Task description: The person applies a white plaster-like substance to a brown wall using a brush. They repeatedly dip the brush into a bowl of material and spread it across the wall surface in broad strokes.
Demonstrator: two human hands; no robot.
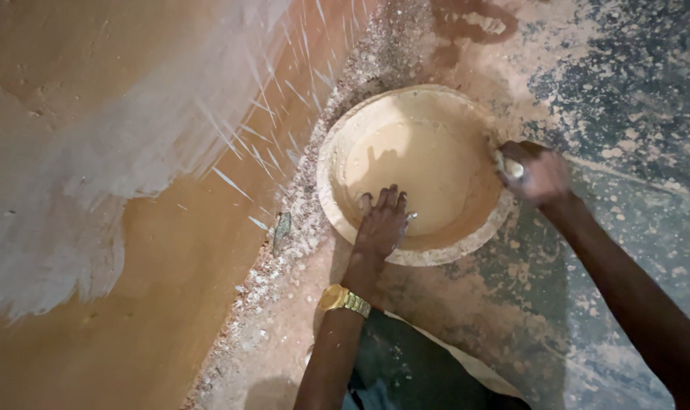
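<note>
A round, paste-caked basin sits on the floor, holding a pale tan, creamy mix. My left hand reaches down inside the near rim, fingers spread and tips dipped in the mix; a gold wristwatch is on that wrist. My right hand grips the basin's right rim, fingers curled over the edge and smeared with paste.
An orange-brown plastered wall with a whitish patch and scratch marks fills the left side. Crumbled plaster debris lies along its base. The spattered grey floor spreads to the right. My dark trouser leg is below the basin.
</note>
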